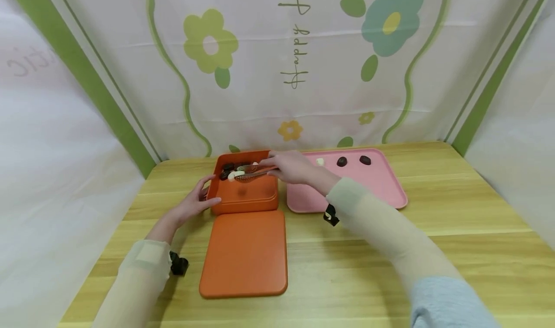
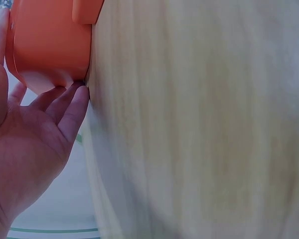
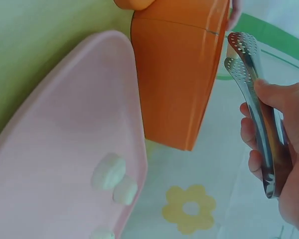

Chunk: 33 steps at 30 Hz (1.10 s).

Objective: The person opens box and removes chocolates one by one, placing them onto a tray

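Note:
My right hand grips metal tongs with perforated tips, thumb on one arm and fingers round the other. Their tips hang over the orange box, with a small white piece between them. In the head view dark pieces and white pieces lie in the back left of the box. My left hand rests against the box's left end, its fingers touching the outer wall and the thumb near the front corner.
A flat orange lid lies in front of the box. To the right, a pink tray bears dark pieces and white pieces. A printed cloth hangs behind the wooden table.

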### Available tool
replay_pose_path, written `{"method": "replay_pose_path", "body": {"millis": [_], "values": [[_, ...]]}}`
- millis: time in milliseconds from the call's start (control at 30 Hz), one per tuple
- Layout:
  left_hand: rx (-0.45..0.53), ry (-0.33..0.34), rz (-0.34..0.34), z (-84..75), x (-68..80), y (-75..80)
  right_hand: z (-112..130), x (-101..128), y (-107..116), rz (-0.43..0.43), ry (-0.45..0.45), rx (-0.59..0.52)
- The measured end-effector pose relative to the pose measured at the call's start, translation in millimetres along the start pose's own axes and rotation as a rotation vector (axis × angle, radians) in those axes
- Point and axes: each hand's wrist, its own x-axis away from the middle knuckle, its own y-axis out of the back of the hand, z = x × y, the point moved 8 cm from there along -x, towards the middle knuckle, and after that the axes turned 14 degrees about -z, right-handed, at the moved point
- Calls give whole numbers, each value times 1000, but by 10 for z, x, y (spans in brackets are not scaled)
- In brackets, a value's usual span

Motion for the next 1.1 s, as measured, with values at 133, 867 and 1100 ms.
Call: {"method": "replay_pose_path", "body": {"millis": [133,867,1100], "values": [[-10,10,3,8,-1,2,-60,85,119,-15,-12,-10],[10,15,15,24,4,3,-362,743,656,-161,-40,-62],[2,17,13,9,6,-1,-576,1029,746,-163,-116,-14]]}}
